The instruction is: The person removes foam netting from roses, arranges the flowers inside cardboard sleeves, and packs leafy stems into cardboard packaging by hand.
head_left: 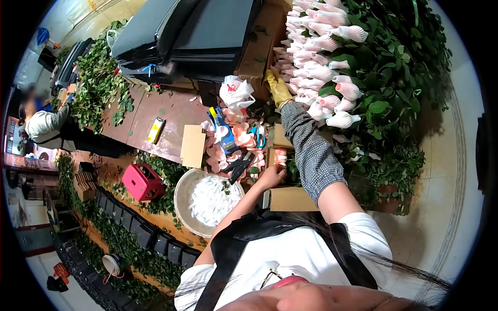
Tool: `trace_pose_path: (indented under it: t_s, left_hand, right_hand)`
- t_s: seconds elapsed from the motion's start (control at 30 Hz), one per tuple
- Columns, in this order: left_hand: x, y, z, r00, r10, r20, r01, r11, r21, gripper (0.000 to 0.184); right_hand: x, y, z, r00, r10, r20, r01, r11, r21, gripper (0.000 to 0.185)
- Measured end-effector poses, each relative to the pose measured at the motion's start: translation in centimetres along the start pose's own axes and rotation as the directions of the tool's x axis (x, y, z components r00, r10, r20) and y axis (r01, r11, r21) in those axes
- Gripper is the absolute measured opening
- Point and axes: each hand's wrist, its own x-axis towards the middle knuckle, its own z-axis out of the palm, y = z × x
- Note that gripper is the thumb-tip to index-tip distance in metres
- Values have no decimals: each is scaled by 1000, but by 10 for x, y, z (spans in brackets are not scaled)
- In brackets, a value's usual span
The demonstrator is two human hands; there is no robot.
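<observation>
My right hand (279, 89), in a yellow glove below a grey checked sleeve, reaches to the left edge of a big stack of roses (332, 44). The rose heads are pale pink, in white foam nets. Its gloved fingers are stretched out against the netted heads, and no single rose shows in its grip. My bare left hand (272, 178) is low at the bench, its fingers curled beside a pink rose head (280, 156) between cardboard pieces. What those fingers hold is hidden. Just left lie a black stapler-like tool (238, 167) and blue-handled scissors (258, 136) among loose pink petals (243, 136).
A round tub (182, 191) of white foam nets stands at the left. Behind are a white plastic bag (236, 93) and stacked dark sheets (207, 36). A red stool (143, 182) is on the floor. Another person (44, 124) is at the far left.
</observation>
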Motion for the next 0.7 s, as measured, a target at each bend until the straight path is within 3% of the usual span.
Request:
trace_pose_path:
  t_s: [0.07,0.17,0.23,0.3,0.37,0.43,0.5,0.57,0.63,0.7]
  left_hand:
    - [-1,0,0,1000,-16,-6,16,1000,-5,36]
    - [-2,-1,0,1000,-15,-4,14,999,-36,36]
    - [-4,5,-2,1000,-11,-8,11,1000,-14,36]
    - [-7,6,-3,1000,-14,-11,14,1000,7,36]
    - [-6,4,-1,1000,-3,-24,3,1000,-17,35]
    - [-5,3,0,999,-2,-32,1,1000,-21,35]
    - [-6,2,1,999,3,-35,-4,1000,-24,35]
    - [-5,2,1,1000,-9,-26,8,999,-37,36]
    - [-5,4,0,1000,-1,-19,1,1000,-20,36]
    - [-6,1,1,1000,7,-10,-7,1000,0,36]
  right_hand:
    - [-16,-27,3,996,-28,-84,28,1000,-5,53]
    - [-8,-4,11,989,-120,-82,126,989,82,49]
    - [-11,-10,11,995,-83,-57,91,984,154,42]
    - [-13,-9,13,981,-119,-151,108,991,-79,42]
    - [-13,0,15,969,-164,-185,157,986,-52,42]
    - [-19,-13,13,971,-86,-225,60,991,-119,43]
    - [-25,-27,14,955,-140,-262,91,978,-188,39]
    - [-25,-36,17,938,-249,-240,46,777,-628,32]
    - [-22,-36,25,893,-326,-309,55,761,-646,27]
    - [-21,-40,25,927,-188,-324,-89,730,-678,28]
